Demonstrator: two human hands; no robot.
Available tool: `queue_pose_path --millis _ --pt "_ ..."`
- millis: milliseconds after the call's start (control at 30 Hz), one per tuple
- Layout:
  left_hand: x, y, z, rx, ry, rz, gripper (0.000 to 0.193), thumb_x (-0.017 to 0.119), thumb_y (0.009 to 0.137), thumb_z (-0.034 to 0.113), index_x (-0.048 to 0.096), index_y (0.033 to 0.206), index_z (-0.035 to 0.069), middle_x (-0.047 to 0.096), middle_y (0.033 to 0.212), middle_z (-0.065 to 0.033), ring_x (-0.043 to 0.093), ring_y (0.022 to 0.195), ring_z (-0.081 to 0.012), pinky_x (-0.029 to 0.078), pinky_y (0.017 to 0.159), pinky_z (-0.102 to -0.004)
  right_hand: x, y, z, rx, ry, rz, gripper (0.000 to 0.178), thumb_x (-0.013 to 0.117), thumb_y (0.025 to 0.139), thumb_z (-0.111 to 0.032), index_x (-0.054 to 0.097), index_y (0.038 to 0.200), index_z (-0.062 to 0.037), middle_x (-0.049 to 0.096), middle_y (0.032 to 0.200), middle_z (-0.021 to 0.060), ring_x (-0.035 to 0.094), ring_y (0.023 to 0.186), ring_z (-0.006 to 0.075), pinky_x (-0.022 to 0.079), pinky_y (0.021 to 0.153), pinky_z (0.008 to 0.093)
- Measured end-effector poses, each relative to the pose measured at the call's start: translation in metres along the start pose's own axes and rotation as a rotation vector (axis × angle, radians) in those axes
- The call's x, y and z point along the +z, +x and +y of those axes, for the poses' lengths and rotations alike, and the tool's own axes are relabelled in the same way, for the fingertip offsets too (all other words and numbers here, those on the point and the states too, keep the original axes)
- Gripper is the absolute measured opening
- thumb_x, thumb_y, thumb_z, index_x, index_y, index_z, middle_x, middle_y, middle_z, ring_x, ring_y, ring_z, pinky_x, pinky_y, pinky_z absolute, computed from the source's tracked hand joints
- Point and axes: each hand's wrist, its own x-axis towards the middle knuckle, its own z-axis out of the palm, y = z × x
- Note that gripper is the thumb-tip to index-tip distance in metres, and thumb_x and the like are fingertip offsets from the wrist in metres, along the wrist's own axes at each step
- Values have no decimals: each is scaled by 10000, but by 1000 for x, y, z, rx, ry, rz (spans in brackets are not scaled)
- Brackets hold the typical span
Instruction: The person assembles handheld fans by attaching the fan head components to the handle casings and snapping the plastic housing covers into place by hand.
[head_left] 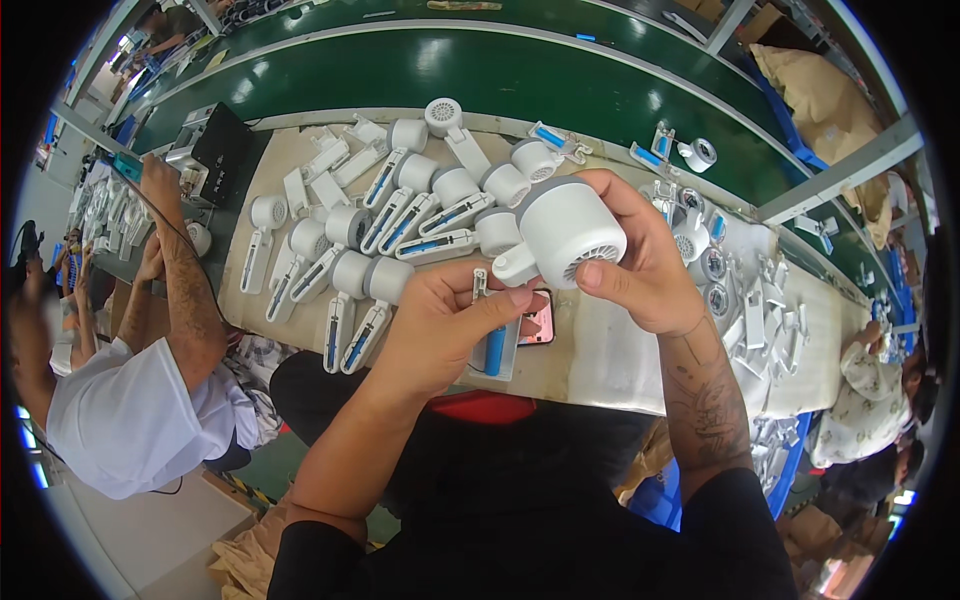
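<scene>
In front of me I hold a white handheld fan point(572, 228) with a grey rim and a round slotted grille. My right hand point(645, 265) is wrapped round its large drum-shaped head, the thumb on the grille. Closed on the opened handle below is my left hand point(440, 325), its thumb pressed near the neck joint. A blue battery point(495, 352) shows inside that handle. My fingers hide part of the joint. Behind the handle, a phone point(538, 318) with a lit pinkish screen lies on the table.
Several similar fans with open handles point(395, 215) lie across the table point(610, 365) ahead and left. More fan heads and white parts point(715, 270) are piled at right. A green conveyor point(450, 65) runs behind. A co-worker in a white shirt point(140, 420) sits at left beside a black box point(215, 155).
</scene>
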Motion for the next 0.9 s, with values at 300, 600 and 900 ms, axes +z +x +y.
queue_pose_path --millis 300,600,900 --pt "11 -6 -3 -95 44 6 216 699 909 53 683 1105 -35 721 993 -92 691 868 -139 561 782 -265 -18 22 -30 409 -203 -259 592 754 881 -224 511 1364 19 637 1139 100 628 1013 152 578 798 279" --pt "18 -4 3 -210 61 -70 254 732 873 37 679 1110 -39 718 989 -96 700 850 -147 587 769 -277 -33 37 -39 359 -370 -451 661 824 816 -221 536 1355 31 629 1173 124 618 1075 168 516 925 290" --pt "19 -6 3 -257 62 -48 304 748 848 31 668 1135 -32 725 1010 -105 705 838 -144 586 756 -269 -34 37 -37 200 -493 -484 593 787 849 -317 586 1282 34 701 1023 144 682 867 181 556 742 283"
